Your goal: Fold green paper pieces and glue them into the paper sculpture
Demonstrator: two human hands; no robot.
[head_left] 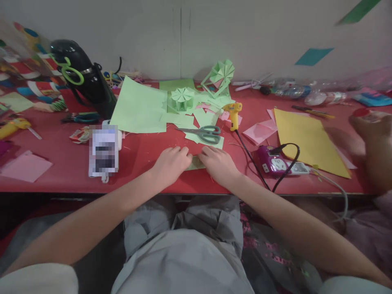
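Note:
Between my hands, near the front edge of the red table [143, 153], lies a small piece of light green paper [196, 163]. My left hand [173, 163] has its fingers curled onto the paper's left end. On its other end, the fingers of my right hand [219, 164] are bent and pressed down. Both hands cover much of the paper, so its full shape is hidden. Grey-green handled scissors [206, 134] rest just beyond my hands on green paper scraps [180, 119]. Farther back stands a folded green paper wheel shape [183, 98].
A yellow glue gun [234, 114] trails a cord to a purple power strip [271, 161]. Left are a phone [104, 151], a large green sheet [142, 108] and a black bottle [85, 77]. Yellow paper [309, 141] lies right, near another person's arm [378, 151].

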